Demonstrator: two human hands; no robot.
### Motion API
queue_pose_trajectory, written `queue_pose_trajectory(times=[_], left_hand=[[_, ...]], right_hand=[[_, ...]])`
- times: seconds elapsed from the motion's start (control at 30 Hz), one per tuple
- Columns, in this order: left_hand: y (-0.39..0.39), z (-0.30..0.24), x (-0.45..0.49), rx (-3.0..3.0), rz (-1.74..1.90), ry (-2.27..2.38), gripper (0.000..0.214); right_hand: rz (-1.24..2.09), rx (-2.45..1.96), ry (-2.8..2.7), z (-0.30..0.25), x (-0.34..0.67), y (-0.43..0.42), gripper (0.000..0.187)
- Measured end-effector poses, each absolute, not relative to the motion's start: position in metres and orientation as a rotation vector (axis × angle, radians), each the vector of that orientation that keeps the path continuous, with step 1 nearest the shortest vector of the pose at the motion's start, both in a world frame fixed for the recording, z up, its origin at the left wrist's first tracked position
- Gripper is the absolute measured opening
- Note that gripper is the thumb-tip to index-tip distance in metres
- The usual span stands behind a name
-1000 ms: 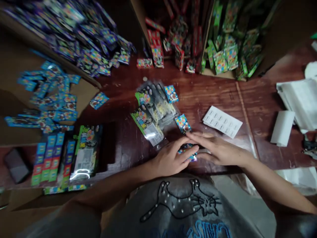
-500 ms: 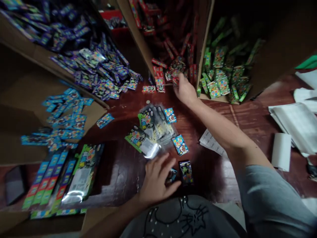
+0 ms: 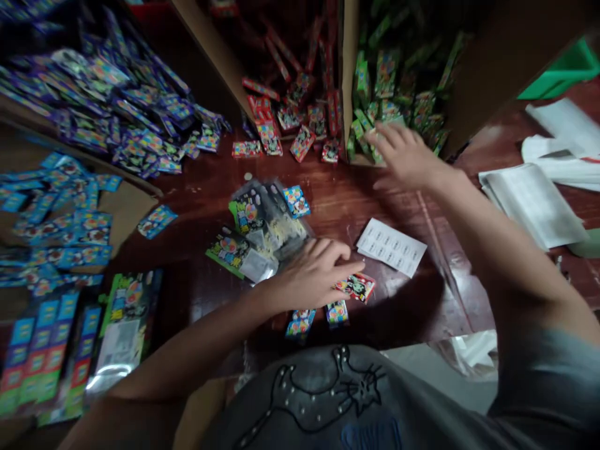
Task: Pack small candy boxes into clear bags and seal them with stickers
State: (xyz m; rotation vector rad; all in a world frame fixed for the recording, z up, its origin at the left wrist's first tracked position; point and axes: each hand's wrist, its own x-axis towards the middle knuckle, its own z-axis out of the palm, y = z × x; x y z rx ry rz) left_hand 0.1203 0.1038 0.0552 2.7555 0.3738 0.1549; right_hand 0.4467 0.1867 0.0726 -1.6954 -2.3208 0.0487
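My left hand (image 3: 316,278) is low over the middle of the table, thumb and forefinger around the near end of a small red packet (image 3: 360,288). Below that hand lie small blue packets (image 3: 300,324), and a second small packet (image 3: 337,314) beside them, partly covered. My right hand (image 3: 407,155) reaches with spread fingers to the front of a carton of green packets (image 3: 387,75); nothing shows in its grip. Left of centre, clear-fronted bags with black and green printing (image 3: 241,254) lie overlapped, a blue packet (image 3: 297,201) at their upper edge.
Cartons of purple packets (image 3: 140,119) and red packets (image 3: 300,87) stand at the back. Blue packets (image 3: 70,212) spill from a carton on the left, above filled bags (image 3: 120,325). A sticker sheet (image 3: 392,247) and white papers (image 3: 534,203) lie to the right.
My right hand has moved from the red packets to the green ones. My left hand has shifted up and right, and a red packet now lies at its fingers. The view has turned rightward.
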Motion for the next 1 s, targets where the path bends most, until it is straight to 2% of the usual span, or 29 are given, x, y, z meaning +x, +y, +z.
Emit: queue_pose_trajectory(times=[0.07, 0.1, 0.2, 0.27, 0.33, 0.4, 0.47, 0.53, 0.63, 0.8, 1.0], left_hand=[[0.098, 0.054, 0.133, 2.76, -0.061, 0.196, 0.059], [0.097, 0.053, 0.138, 2.739, -0.114, 0.144, 0.064], [0.097, 0.052, 0.141, 2.659, -0.095, 0.248, 0.086], [0.09, 0.056, 0.136, 2.61, 0.002, 0.517, 0.097], [0.075, 0.058, 0.13, 2.573, 0.089, 0.767, 0.103], [0.055, 0.054, 0.129, 2.573, 0.109, 0.871, 0.109], [0.037, 0.043, 0.131, 2.606, 0.073, 0.856, 0.114], [0.027, 0.031, 0.136, 2.646, 0.043, 0.826, 0.109], [0.023, 0.019, 0.146, 2.655, 0.052, 0.86, 0.089], [0.02, 0.028, 0.172, 2.568, 0.135, 0.942, 0.063], [0.007, 0.031, 0.205, 2.558, -0.266, 1.071, 0.053]], right_hand=[[0.007, -1.754, -2.313, 0.058, 0.459, 0.219, 0.059], [-0.015, -1.772, -2.324, 0.053, 0.461, 0.23, 0.058], [-0.119, -1.685, -2.492, 0.056, 0.46, 0.233, 0.111], [-0.132, -1.619, -2.53, 0.069, 0.458, 0.208, 0.127], [-0.03, -1.59, -2.469, 0.082, 0.453, 0.162, 0.12], [0.13, -1.514, -2.444, 0.089, 0.442, 0.101, 0.103], [0.311, -1.394, -2.457, 0.086, 0.426, 0.037, 0.102], [0.503, -1.38, -2.445, 0.073, 0.411, -0.019, 0.091], [0.58, -1.561, -2.363, 0.046, 0.394, -0.078, 0.085], [0.332, -1.977, -2.069, 0.011, 0.382, -0.121, 0.091], [0.26, -2.204, -1.836, -0.009, 0.364, -0.144, 0.094]])
